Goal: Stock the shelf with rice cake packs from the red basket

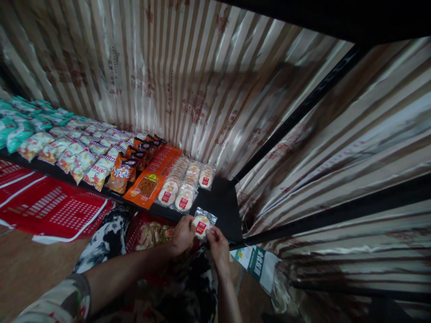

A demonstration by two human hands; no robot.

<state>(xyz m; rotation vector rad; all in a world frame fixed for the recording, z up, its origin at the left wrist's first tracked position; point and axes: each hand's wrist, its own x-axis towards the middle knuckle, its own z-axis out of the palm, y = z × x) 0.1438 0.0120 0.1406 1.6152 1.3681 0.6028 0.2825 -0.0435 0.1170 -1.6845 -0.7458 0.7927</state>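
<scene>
Head view: I see both grips pinching one round cake packet (pixel 202 224), left hand (pixel 183 234) and right hand (pixel 218 246) alongside, at shelf (pixel 225 204) front edge, near right corner.

Dim warm light; glare streaks the glossy striped beige curtain (pixel 188 76). Right of it, strong wide-angle stretching, blur and dark corners.

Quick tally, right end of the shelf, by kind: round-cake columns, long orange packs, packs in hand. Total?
Round-cake columns on the shelf: 3
Long orange pack: 1
Round-cake pack held between left hand and right hand: 1
Total: 5
</scene>
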